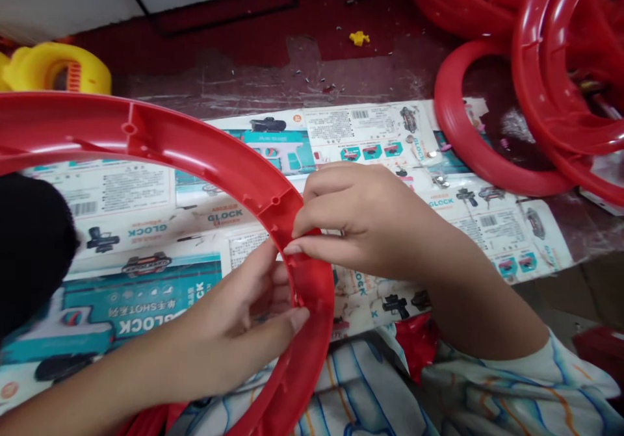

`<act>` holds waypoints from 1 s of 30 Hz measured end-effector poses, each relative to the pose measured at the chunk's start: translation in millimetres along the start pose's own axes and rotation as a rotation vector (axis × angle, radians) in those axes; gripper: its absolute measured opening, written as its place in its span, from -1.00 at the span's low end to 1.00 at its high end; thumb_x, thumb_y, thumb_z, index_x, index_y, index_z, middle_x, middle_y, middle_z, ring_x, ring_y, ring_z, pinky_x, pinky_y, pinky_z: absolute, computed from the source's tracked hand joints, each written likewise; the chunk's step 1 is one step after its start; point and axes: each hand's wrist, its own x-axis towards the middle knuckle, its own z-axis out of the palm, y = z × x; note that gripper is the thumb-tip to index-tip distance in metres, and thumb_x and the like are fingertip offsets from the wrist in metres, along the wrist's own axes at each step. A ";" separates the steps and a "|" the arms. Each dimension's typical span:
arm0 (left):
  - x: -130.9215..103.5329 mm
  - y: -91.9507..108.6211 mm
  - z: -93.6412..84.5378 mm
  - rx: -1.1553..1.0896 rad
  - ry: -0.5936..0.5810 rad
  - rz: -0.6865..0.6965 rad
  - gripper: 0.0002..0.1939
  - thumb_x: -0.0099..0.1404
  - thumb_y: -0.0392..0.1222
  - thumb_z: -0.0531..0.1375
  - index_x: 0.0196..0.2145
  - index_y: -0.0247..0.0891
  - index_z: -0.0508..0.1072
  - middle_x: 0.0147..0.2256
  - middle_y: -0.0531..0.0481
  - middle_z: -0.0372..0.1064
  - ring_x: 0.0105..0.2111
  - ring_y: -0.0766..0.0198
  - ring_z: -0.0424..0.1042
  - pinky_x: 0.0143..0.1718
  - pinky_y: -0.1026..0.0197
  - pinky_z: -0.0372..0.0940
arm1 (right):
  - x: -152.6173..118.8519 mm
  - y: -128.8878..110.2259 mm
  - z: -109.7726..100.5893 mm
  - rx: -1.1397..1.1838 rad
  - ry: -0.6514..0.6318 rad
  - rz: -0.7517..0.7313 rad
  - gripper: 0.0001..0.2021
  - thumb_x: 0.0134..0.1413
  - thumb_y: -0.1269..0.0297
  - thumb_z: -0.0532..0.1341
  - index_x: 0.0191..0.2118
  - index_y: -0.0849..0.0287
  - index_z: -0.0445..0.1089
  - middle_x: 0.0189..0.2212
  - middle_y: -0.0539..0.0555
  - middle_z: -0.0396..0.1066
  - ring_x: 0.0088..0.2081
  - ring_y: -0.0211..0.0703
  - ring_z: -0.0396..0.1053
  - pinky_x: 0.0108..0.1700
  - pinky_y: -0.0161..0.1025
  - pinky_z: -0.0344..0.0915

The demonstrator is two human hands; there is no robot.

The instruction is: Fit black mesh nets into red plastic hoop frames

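Observation:
A large red plastic ring (214,156), its ribbed hollow channel facing up, reaches from the left edge round to my lap. My left hand (238,325) grips its inner rim on the right side, thumb over the channel wall and fingers curled beneath. Just above that, my right hand (363,221) crosses the outer edge with thumb and fingertips pinched together inside the channel. Anything between those fingertips is too small or hidden to see. Crosswise ribs and small posts show along the channel.
Printed cardboard sheets (341,127) cover the table. Red rings (531,85) pile up at right, beside a single ring (451,111). A yellow plastic part (92,65) lies at back left, a small yellow piece (359,38) at the back. A black rounded shape (34,247) intrudes at left.

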 end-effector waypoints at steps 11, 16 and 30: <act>6.9 -4.1 13.3 0.109 0.230 -0.026 -0.49 0.17 -0.32 0.17 0.04 -0.12 0.12 -0.31 0.08 0.35 -0.41 0.30 0.40 -0.45 0.29 0.34 | 1.0 3.7 6.3 0.013 -0.001 0.017 -0.83 0.18 0.31 0.24 -0.41 0.23 0.49 -0.47 0.00 0.32 -0.38 -0.26 0.23 -0.28 -0.29 0.10; 3.9 -1.9 2.2 0.192 0.116 -0.102 -0.52 0.25 -0.25 0.17 0.06 -0.14 0.07 -0.20 0.00 0.32 -0.28 0.21 0.42 -0.31 0.17 0.40 | 0.1 6.3 3.7 -0.044 0.037 -0.053 -0.79 0.24 0.34 0.16 -0.37 0.25 0.50 -0.41 0.05 0.33 -0.31 -0.20 0.25 -0.20 -0.23 0.15; -2.6 -3.3 3.2 -0.118 -0.093 -0.027 -0.55 0.34 -0.35 0.15 0.11 0.01 0.20 -0.06 0.01 0.38 -0.11 0.30 0.44 -0.12 0.30 0.38 | 0.6 3.3 5.9 -0.095 -0.013 -0.041 -0.81 0.17 0.34 0.22 -0.46 0.24 0.42 -0.48 -0.03 0.18 -0.35 -0.24 0.18 -0.21 -0.24 0.11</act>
